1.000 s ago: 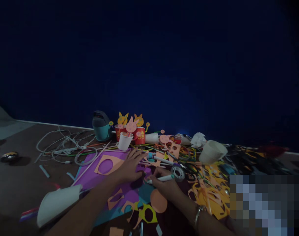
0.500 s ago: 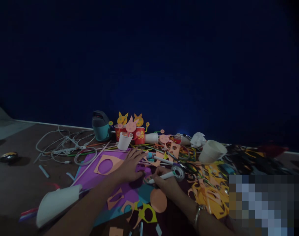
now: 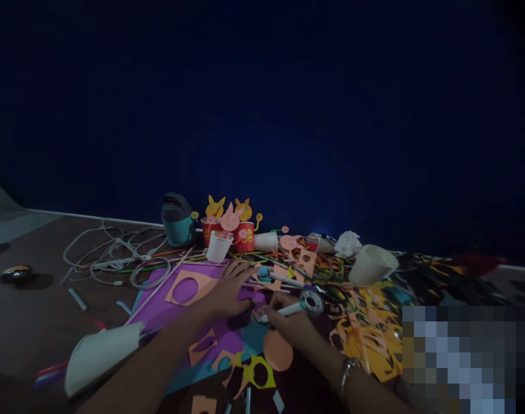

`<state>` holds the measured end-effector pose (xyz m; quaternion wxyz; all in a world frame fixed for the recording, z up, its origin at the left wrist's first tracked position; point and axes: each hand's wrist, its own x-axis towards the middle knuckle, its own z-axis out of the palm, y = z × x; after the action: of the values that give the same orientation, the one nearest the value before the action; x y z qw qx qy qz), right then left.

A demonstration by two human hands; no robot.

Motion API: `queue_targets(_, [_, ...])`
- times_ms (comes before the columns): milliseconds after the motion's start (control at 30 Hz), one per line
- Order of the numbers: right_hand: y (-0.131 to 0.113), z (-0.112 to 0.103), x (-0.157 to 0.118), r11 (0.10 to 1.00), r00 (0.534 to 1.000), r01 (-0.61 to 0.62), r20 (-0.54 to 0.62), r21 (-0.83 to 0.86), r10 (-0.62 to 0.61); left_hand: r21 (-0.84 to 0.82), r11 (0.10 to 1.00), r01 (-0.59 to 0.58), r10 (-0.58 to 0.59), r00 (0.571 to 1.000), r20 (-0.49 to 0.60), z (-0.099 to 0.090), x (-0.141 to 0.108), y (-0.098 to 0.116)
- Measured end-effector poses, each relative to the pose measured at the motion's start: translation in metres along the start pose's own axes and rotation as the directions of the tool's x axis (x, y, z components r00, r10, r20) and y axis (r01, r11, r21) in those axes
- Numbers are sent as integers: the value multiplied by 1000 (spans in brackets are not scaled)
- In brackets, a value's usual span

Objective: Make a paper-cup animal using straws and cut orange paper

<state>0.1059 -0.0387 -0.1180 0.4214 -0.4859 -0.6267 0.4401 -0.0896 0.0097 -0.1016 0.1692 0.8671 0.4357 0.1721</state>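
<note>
My left hand (image 3: pixel 227 294) lies flat with its fingers stretched over a purple paper sheet (image 3: pixel 161 307), beside an orange sheet (image 3: pixel 204 284) with a round hole. Pinched in my right hand (image 3: pixel 294 328) is a white marker (image 3: pixel 290 309), its tip pointing left toward the left thumb. A small pinkish piece shows near the tip, too blurred to make out. Just below the right hand rests an orange paper disc (image 3: pixel 278 351). A white ring-shaped thing (image 3: pixel 313 302) sits by the marker's far end.
Paper animal figures (image 3: pixel 230 219) stand in cups at the back. A teal bottle (image 3: pixel 179 230) and coiled white cables (image 3: pixel 115 253) are at left. A paper cup (image 3: pixel 100 357) lies on its side in front. At right are a pale cup (image 3: pixel 373 265) and yellow paper scraps (image 3: pixel 370 339).
My right hand and the marker have shifted only very slightly. The left hand stays flat in the same place.
</note>
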Motion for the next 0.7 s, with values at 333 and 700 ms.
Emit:
queue_targets(333, [-2, 1, -1, 999, 999, -32, -4, 11, 32, -16, 1000, 1, -1, 1000, -4, -1, -1, 1])
queue_targets(700, [-2, 1, 0, 1000, 1000, -8, -19, -7, 8, -2, 1000, -4, 4, 1000, -9, 0, 0, -1])
